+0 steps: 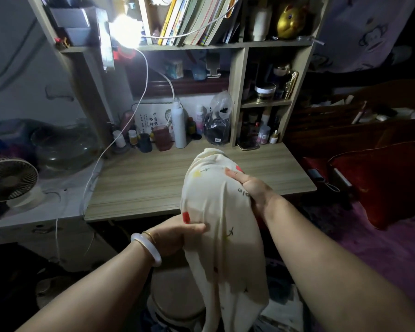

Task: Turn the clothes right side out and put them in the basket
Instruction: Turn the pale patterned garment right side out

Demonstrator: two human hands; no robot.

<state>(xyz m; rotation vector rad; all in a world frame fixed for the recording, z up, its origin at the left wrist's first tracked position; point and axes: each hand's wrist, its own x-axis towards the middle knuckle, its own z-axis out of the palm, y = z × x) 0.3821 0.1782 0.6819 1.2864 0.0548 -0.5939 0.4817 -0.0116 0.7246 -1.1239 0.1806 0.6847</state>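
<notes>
My left fingers [197, 228] are pinched on a fold of the cream printed garment [219, 212] low on its near side, and my right hand [249, 188] grips it higher up, thumb pressed flat on the cloth with the other fingers hidden behind it, so both hands are closed on the fabric. The garment is in the air in front of me, bunched into a rounded hump over the front edge of the tabletop [153, 178], with a long tail hanging down between my forearms. The lettering by my right thumb reads reversed, so I judge I am mid-turn on this piece and it is not yet right side out. Next I would need to push one hand through and draw the cloth over itself, keeping the loose tail from snagging, then find where to drop it. I cannot make out a basket for certain; a round pale shape [177, 298] sits below my hands in the dark, and whether it is the basket, or holds anything, I cannot tell. On the tabletop's far edge stand a dark filled plastic bag [218, 121], a white spray bottle [179, 125] and small jars. To my left a clear glass bowl [62, 144] looks empty, with a small fan [9, 179] near it.
</notes>
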